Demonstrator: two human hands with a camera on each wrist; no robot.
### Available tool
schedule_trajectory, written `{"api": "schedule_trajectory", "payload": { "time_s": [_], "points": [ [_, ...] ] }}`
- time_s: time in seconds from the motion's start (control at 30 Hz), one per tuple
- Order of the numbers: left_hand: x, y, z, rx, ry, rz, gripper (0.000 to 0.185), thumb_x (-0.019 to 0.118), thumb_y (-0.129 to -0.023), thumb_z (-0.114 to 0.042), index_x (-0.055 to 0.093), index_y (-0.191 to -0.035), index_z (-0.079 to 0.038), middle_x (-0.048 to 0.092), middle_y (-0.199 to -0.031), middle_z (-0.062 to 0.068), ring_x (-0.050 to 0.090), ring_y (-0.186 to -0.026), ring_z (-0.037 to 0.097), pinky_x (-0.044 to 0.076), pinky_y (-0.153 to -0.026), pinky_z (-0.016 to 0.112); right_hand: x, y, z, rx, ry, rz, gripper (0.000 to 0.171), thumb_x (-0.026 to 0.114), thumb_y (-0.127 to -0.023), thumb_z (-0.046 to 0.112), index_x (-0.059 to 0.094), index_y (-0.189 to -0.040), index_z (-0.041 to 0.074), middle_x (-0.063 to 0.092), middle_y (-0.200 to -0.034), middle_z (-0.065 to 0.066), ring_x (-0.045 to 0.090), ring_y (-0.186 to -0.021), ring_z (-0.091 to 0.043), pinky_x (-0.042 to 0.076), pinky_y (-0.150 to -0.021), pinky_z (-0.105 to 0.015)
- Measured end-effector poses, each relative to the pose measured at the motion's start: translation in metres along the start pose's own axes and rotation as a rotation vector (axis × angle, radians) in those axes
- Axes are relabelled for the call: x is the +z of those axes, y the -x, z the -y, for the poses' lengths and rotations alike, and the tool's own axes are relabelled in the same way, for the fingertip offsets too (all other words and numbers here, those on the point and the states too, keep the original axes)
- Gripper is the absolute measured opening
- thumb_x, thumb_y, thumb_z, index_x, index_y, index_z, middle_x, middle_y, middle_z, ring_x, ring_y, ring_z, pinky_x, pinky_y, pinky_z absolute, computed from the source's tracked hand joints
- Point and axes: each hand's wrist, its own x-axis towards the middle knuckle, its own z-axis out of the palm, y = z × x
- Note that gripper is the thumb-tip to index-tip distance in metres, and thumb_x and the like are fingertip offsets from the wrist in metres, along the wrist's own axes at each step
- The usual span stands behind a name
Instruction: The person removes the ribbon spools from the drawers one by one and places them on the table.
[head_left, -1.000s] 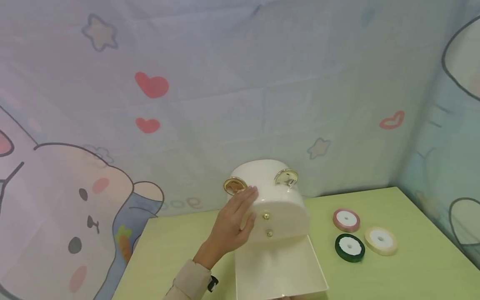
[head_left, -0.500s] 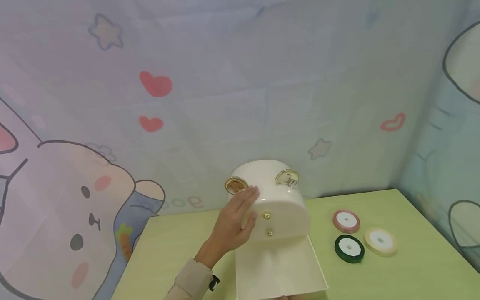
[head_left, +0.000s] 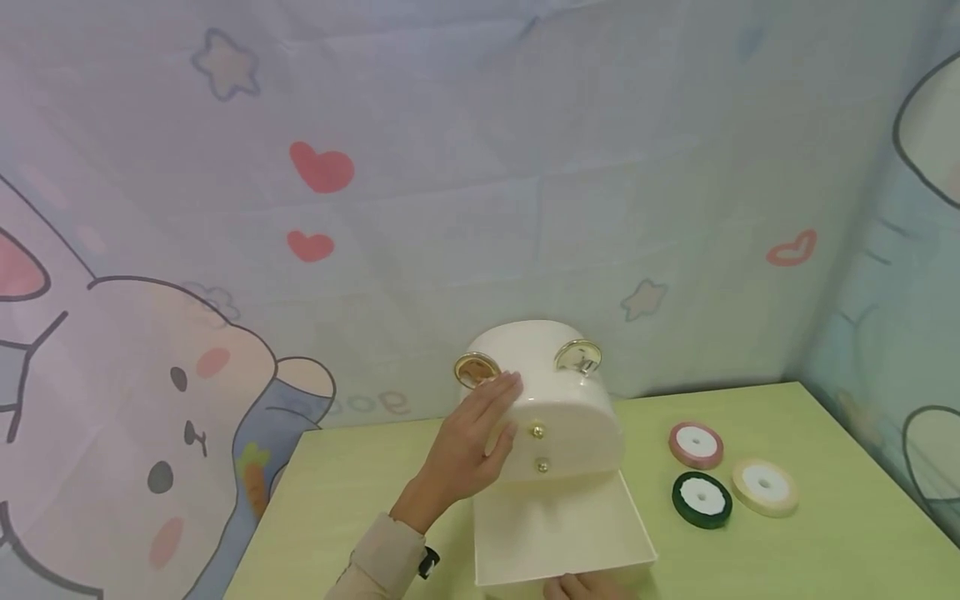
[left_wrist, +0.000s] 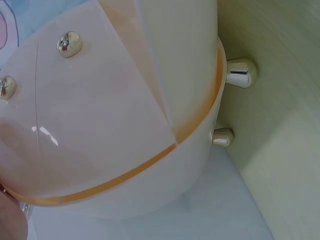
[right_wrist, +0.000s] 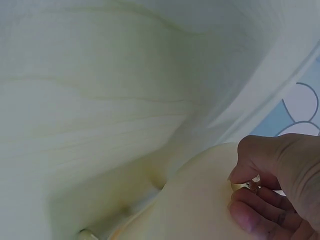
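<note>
Head view: left hand (head_left: 468, 442) laid flat against the left side of a cream box (head_left: 558, 408) standing mid-tabletop, fingers straight and pressed to the curved wall, thumb on the front face beside the upper gold knob (head_left: 537, 432). No curl round anything; grip relaxed and open. Second gold knob (head_left: 542, 465) just below the first. Two gold rings (head_left: 577, 357) on top of the box, left one partly hidden behind the fingertips. Bottom drawer (head_left: 558, 533) drawn out toward the near edge, white inside. Right hand (head_left: 581, 587) barely showing at the near edge of the drawer, only a few fingertips in sight.

Right wrist view: right hand (right_wrist: 277, 185) with fingers bent, pinching a small gold knob (right_wrist: 245, 186) on a cream front; grip closed on that knob.

Left wrist view: box (left_wrist: 125, 110) seen close, two gold knobs on its face, gold feet (left_wrist: 241, 73) resting on the green tabletop (left_wrist: 285, 125).

Right of the box on the tabletop (head_left: 825, 533), three ribbon spools close together: pink spool (head_left: 696, 444) farthest, dark green spool (head_left: 702, 498) nearest, cream spool (head_left: 764, 487) rightmost. Tan sleeve (head_left: 378, 562) on the left arm. Cartoon rabbit curtain (head_left: 187, 392) behind the tabletop.
</note>
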Motion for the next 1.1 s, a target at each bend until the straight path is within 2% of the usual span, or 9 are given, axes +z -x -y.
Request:
{"api": "schedule_trajectory", "payload": {
  "time_s": [0.17,0.37,0.6,0.8,0.93,1.1],
  "points": [
    [-0.002,0.0,0.001,-0.011,0.007,0.019,0.052,0.056,-0.106,-0.021,0.051,-0.155,-0.005,0.056,-0.158,0.013,0.054,-0.148,0.03,0.045,-0.123,0.047,-0.004,-0.001,-0.002,0.021,-0.027,0.045,0.039,0.049,-0.109,0.051,0.064,-0.09,0.021,0.044,-0.074,0.012,0.031,-0.064,0.0,0.028,-0.058,-0.012],
    [-0.004,0.0,0.001,-0.004,0.0,0.03,0.049,0.051,-0.109,-0.023,0.051,-0.154,-0.005,0.056,-0.157,0.013,0.054,-0.147,0.03,0.046,-0.122,0.047,-0.004,-0.003,-0.001,0.0,-0.008,0.01,0.038,0.048,-0.11,0.05,0.063,-0.087,0.023,0.042,-0.073,0.012,0.031,-0.063,0.0,0.027,-0.058,-0.013],
    [-0.006,-0.002,0.001,0.001,-0.001,0.036,0.048,0.046,-0.112,-0.026,0.052,-0.154,-0.005,0.056,-0.157,0.013,0.054,-0.147,0.029,0.047,-0.121,0.046,0.0,-0.004,0.005,0.129,-0.036,-0.067,0.044,0.049,-0.109,0.052,0.06,-0.08,0.021,0.041,-0.068,0.013,0.03,-0.061,0.001,0.026,-0.057,-0.012],
    [-0.007,-0.003,0.002,0.012,-0.002,0.029,0.047,0.045,-0.112,-0.025,0.053,-0.153,-0.004,0.058,-0.155,0.014,0.056,-0.145,0.03,0.048,-0.12,0.046,0.005,-0.007,0.012,0.126,-0.035,-0.106,0.042,0.049,-0.109,0.049,0.06,-0.078,0.023,0.042,-0.068,0.013,0.025,-0.059,0.0,0.021,-0.053,-0.012],
    [-0.007,-0.003,0.002,0.007,0.011,0.035,0.047,0.047,-0.112,-0.025,0.053,-0.153,-0.004,0.057,-0.156,0.014,0.055,-0.146,0.03,0.047,-0.122,0.045,0.005,-0.008,0.014,0.193,-0.073,-0.097,0.042,0.051,-0.108,0.05,0.059,-0.079,0.022,0.043,-0.069,0.014,0.025,-0.06,0.001,0.023,-0.053,-0.011],
    [-0.008,-0.004,0.001,-0.011,0.017,0.04,0.047,0.049,-0.111,-0.025,0.053,-0.153,-0.005,0.057,-0.157,0.013,0.054,-0.147,0.029,0.046,-0.122,0.045,-0.001,-0.007,0.009,0.232,-0.13,-0.058,0.037,0.055,-0.108,0.049,0.057,-0.082,0.022,0.038,-0.071,0.015,0.027,-0.065,0.003,0.024,-0.059,-0.009]
  ]
}}
